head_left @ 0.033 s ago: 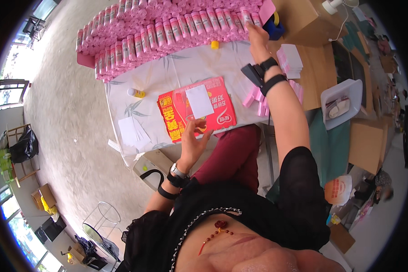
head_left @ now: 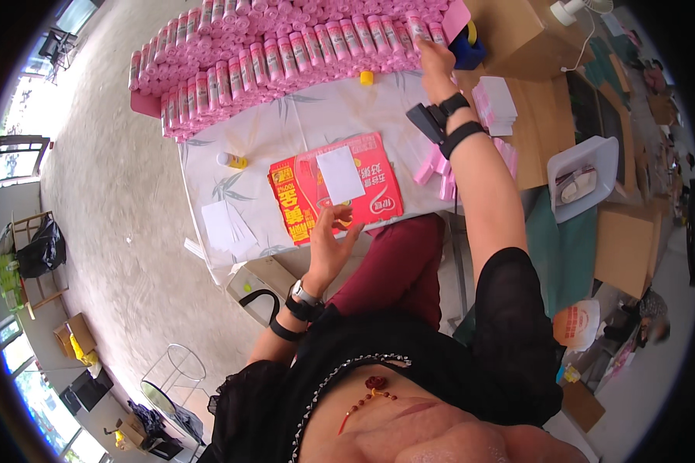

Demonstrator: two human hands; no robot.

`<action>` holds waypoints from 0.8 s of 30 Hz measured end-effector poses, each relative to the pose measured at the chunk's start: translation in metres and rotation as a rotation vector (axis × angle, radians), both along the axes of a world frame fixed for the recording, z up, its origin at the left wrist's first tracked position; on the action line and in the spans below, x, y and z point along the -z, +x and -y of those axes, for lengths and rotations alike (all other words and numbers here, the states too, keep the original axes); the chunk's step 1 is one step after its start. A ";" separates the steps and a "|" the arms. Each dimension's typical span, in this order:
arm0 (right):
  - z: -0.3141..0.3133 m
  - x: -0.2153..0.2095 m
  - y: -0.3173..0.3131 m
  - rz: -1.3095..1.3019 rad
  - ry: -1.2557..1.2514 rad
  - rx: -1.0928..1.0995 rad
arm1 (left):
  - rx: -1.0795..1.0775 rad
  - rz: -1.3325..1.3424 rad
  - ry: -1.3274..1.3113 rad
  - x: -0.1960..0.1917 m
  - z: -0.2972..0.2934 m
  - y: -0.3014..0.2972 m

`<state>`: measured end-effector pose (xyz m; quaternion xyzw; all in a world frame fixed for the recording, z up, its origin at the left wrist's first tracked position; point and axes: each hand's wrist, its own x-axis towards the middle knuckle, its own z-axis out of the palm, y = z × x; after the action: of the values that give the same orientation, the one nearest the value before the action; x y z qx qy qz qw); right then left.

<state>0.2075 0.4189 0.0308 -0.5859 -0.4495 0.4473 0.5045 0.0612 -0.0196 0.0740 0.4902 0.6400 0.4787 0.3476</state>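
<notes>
My right hand (head_left: 439, 63) reaches to the far right end of a big stack of pink rolls (head_left: 301, 54). Its fingers are closed on the lower end of one labelled pink roll (head_left: 416, 26); the fingertips are partly hidden. My left hand (head_left: 332, 241) hovers over the near edge of a flattened red cardboard piece (head_left: 377, 166), fingers loosely curled and apart, holding nothing. On that cardboard lies a white paper slip (head_left: 340, 175). To its left are a white-and-yellow glue stick (head_left: 232, 160) and a fan of white slips (head_left: 228, 228).
A yellow cap (head_left: 367, 78) stands before the stack. Beside my right forearm are pink wrapped pieces (head_left: 442, 174) and a pile of white cards (head_left: 496, 104). A blue tape dispenser (head_left: 467, 51), a cardboard box (head_left: 517, 38) and a white plastic tub (head_left: 583, 177) are at the right.
My right hand and the pink roll at its fingers have shifted very slightly left. My left hand has barely moved.
</notes>
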 end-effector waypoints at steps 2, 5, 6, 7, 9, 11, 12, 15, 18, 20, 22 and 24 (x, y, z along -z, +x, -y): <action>-0.016 0.014 -0.021 0.130 0.097 0.108 | -0.005 0.007 -0.016 0.004 -0.001 0.001; -0.011 0.023 -0.045 0.363 0.187 0.211 | -0.028 0.013 -0.050 0.009 -0.002 -0.003; -0.007 0.021 -0.051 0.421 0.197 0.199 | -0.039 0.020 -0.058 0.011 0.000 -0.005; -0.002 0.017 -0.056 0.481 0.206 0.189 | -0.048 0.017 -0.070 0.011 0.001 -0.008; -0.001 0.011 -0.052 0.535 0.181 0.144 | -0.029 0.000 -0.074 0.010 -0.002 -0.009; -0.005 0.007 -0.042 0.589 0.166 0.111 | -0.019 0.005 -0.073 0.012 -0.005 -0.008; -0.006 0.006 -0.039 0.625 0.150 0.077 | -0.015 0.003 -0.073 0.012 -0.006 -0.008; -0.011 0.003 -0.032 0.694 0.126 0.028 | -0.009 0.011 -0.063 0.013 -0.008 -0.006; -0.012 0.001 -0.033 0.721 0.168 -0.009 | -0.017 0.010 -0.078 0.012 -0.003 -0.007; -0.012 0.001 -0.034 0.722 0.220 -0.024 | -0.027 0.006 -0.066 0.009 -0.001 -0.007; -0.015 -0.001 -0.031 0.763 0.174 -0.084 | -0.031 0.003 -0.050 0.006 0.001 -0.008; -0.019 -0.003 -0.018 0.725 0.218 -0.125 | -0.012 0.012 -0.053 0.006 0.001 -0.006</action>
<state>0.1891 0.4379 0.0334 -0.6206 -0.6785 0.1904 0.3438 0.0550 -0.0209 0.0677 0.4739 0.6535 0.4666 0.3613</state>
